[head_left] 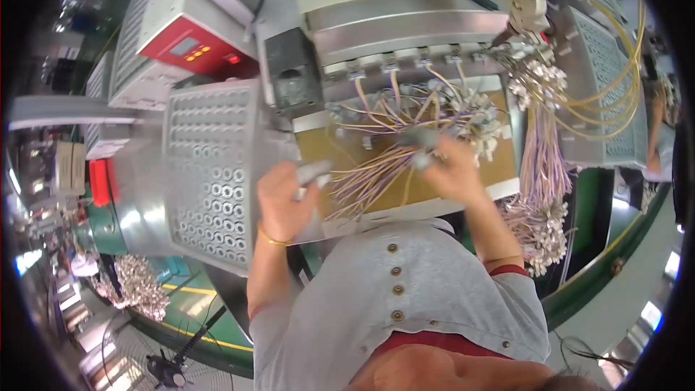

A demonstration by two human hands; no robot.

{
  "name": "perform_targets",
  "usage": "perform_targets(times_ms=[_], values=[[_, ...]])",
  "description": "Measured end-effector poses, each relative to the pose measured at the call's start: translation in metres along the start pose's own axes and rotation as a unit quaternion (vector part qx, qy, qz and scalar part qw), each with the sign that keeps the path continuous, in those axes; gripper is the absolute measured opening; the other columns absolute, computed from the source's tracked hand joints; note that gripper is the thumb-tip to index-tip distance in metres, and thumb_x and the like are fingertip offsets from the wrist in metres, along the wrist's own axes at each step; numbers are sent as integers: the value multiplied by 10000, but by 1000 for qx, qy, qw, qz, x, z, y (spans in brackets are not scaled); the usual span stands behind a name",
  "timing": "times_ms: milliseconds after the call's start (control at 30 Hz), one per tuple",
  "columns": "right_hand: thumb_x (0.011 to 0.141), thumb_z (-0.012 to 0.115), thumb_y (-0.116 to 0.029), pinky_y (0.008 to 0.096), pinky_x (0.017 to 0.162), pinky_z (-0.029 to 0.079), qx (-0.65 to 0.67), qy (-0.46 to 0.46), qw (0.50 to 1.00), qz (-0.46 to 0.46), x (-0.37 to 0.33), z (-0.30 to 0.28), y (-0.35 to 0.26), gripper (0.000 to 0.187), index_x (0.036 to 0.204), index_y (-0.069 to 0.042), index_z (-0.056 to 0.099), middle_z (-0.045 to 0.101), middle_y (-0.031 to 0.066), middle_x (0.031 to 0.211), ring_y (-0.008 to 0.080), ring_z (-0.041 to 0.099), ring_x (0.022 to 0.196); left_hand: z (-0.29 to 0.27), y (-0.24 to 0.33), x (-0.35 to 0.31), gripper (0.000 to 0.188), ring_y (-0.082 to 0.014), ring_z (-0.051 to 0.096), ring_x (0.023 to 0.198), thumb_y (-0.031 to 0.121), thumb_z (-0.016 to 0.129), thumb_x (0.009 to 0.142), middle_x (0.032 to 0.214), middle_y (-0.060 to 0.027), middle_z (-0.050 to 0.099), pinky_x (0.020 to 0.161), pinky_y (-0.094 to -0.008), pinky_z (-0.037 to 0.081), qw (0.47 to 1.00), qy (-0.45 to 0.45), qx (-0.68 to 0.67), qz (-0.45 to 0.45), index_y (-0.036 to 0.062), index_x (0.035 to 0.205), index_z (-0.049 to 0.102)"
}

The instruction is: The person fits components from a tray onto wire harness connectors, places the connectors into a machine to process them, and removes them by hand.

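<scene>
While fanned across brown board (pixel 499 166), wire bundle (pixel 376 174) running lower-left to upper-right between both hands. Left hand (pixel 286 199) clenched on grey connector (pixel 313 172), at bundle's lower-left; right hand (pixel 452 166) pinching upper-right end, nearer.

A green factory floor (pixel 217 329) with a yellow painted line (pixel 190 289) runs below the work area, and the same green shows at the right edge beside a pale grey strip of floor (pixel 637 261). Grey metal machine housings (pixel 405 18) fill the top, one with a red control panel (pixel 190 47) (small lit buttons on it). A perforated grey metal panel (pixel 210 174) stands at left. Bright light glares at the far left rim (pixel 25 261), where details blur.
</scene>
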State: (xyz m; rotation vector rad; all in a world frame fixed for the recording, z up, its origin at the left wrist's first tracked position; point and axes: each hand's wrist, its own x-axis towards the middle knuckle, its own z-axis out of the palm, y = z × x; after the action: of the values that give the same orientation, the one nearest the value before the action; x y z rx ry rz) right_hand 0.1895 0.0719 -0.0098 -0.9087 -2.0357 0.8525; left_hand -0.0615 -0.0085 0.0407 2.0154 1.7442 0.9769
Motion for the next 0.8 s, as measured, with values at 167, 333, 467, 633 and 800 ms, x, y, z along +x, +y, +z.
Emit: perform_targets(times_ms=[167,333,467,633,800], values=[[711,575,-67,248,572,442,175,-160,969,68,29,52,-30,277,978,-9,534,567,93,701,155,553,615,9,-11,7,291,-238,498,577,-20,645,563,674,-102,530,511,-306,407,991,55,59,107,44,845,615],[733,538,-17,195,512,405,175,-162,964,116,34,43,-34,114,841,17,518,530,21,658,40,488,584,-38,-150,-27,248,-328,507,712,123,640,640,799,-140,536,631,-353,420,929,218,272,-120,39,869,598],[736,528,0,185,495,375,236,-134,949,160,24,50,-20,64,799,7,530,528,-16,655,33,463,573,-67,-216,-59,295,-298,533,762,208,619,685,834,-111,573,644,-370,430,772,215,563,-201,66,942,600],[725,540,2,176,488,349,185,-105,966,148,30,54,-26,55,780,4,539,498,-31,615,24,423,560,-72,-182,-39,316,-232,581,731,197,606,705,937,-135,591,661,-295,452,873,228,294,-315,41,978,584],[714,554,-16,184,473,345,198,-73,972,105,45,56,-35,67,769,15,533,489,-13,604,24,403,551,-24,-65,-9,321,-153,585,703,30,538,773,950,-93,591,571,-251,475,890,176,-313,-283,-12,1089,505]])
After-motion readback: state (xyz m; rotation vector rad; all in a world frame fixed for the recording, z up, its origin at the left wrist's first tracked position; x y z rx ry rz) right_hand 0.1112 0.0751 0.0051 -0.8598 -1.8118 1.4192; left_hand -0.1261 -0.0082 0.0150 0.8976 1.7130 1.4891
